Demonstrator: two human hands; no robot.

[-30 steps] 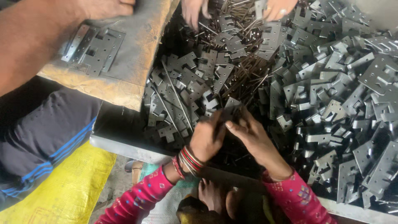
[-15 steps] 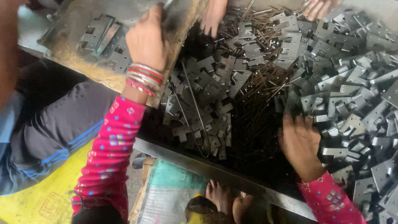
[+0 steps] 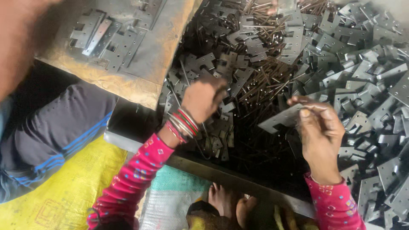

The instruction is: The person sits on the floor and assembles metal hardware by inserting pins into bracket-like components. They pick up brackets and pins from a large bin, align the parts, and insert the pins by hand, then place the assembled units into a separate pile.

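Note:
My right hand (image 3: 320, 130) pinches a flat grey hinge plate (image 3: 282, 118) by its edge, raised a little above a heap of the same plates (image 3: 362, 76). A thin metal pin seems to lie between the fingertips. My left hand (image 3: 203, 99), with bangles at the wrist, reaches down into the pile of hinge plates and loose pins (image 3: 264, 81). Its fingers curl over the pieces, and whether it grips one is hidden. Both sleeves are pink and patterned.
A worn wooden board (image 3: 162, 64) at upper left carries several hinge plates (image 3: 111, 40). Another person in dark trousers with blue stripes (image 3: 55, 127) sits at left on a yellow sack (image 3: 64, 191). The metal tray's front edge (image 3: 238, 179) runs above bare feet (image 3: 226, 200).
My left hand has come back from the wooden board down into the pile. My right hand has lifted a hinge plate out of the heap.

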